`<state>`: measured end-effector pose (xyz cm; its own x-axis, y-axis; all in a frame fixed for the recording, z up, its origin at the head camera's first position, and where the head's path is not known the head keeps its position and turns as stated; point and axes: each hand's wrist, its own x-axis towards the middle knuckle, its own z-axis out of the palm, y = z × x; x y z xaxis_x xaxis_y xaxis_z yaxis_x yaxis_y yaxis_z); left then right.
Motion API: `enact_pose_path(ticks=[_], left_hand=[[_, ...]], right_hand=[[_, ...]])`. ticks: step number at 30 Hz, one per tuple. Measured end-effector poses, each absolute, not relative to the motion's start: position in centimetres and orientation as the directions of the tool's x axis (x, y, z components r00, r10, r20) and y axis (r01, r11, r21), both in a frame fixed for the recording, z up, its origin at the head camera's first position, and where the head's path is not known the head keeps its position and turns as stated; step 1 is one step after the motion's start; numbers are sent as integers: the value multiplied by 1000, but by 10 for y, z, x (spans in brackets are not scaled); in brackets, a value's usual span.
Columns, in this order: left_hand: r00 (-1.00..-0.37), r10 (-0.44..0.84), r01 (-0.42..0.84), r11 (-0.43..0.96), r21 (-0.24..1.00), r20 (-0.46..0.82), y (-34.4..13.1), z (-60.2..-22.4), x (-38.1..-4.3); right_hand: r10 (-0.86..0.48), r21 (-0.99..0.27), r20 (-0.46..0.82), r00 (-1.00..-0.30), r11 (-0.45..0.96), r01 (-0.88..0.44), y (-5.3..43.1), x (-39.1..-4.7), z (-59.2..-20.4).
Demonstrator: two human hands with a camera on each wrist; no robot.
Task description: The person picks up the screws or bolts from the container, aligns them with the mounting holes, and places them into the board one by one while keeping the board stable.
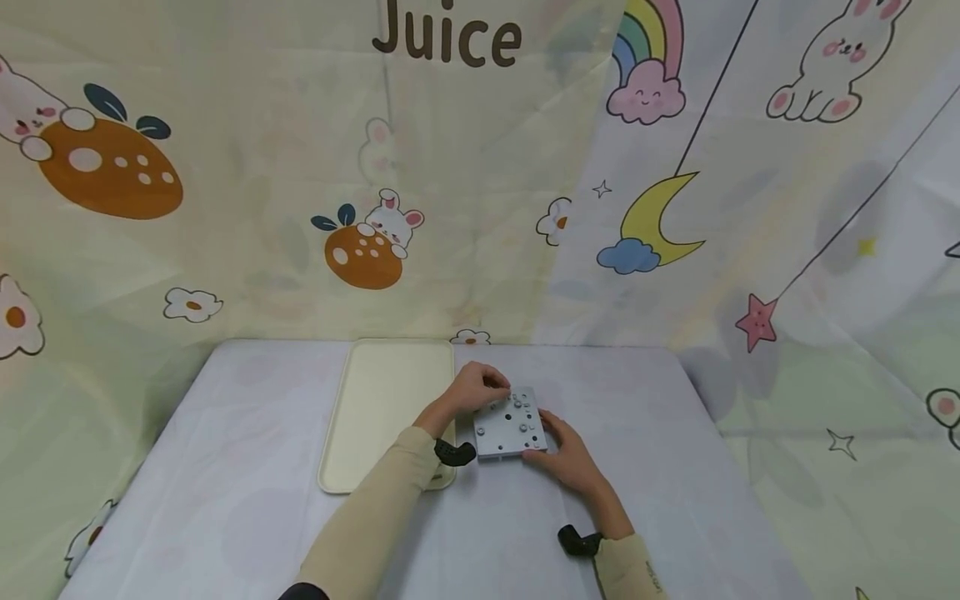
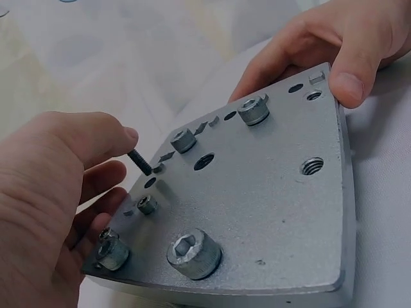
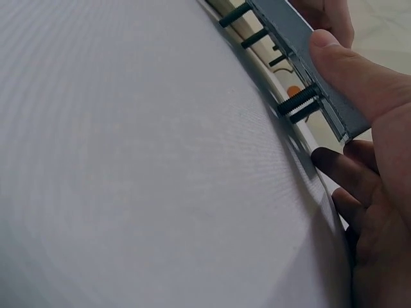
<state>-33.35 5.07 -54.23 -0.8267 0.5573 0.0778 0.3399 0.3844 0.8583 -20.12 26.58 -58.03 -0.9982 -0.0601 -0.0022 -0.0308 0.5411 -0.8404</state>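
Observation:
A grey metal plate with several holes is held up over the table. My right hand grips its right side, with the thumb at the edge. Several socket-head bolts of different sizes sit in the plate, and in the right wrist view their threaded shanks stick out from the underside. My left hand is over the far left part of the plate. Between its thumb and fingers it pinches a small dark screw, whose threaded tip points down close to a small hole. The screw's head is hidden.
A cream tray lies left of the plate, partly behind my left forearm. White cloth covers the table. A printed fabric backdrop rises behind the table's far edge.

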Motion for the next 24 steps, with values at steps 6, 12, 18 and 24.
enact_pose_path(ticks=[6,12,18,24], left_hand=[[-836,545,333,404,852,68,51,-541,-333],[-841,535,344,402,848,87,50,-542,-332],[-838,542,339,418,843,68,48,-548,-327],[-825,557,373,406,834,98,49,-546,-330]], right_hand=[[-70,-846,6,-998,532,-42,266,-201,-578],[-65,-848,37,-997,525,-65,265,-201,-580],[-74,-844,19,-997,533,-56,264,-197,-585],[-53,-835,26,-998,548,-51,266,-201,-585]])
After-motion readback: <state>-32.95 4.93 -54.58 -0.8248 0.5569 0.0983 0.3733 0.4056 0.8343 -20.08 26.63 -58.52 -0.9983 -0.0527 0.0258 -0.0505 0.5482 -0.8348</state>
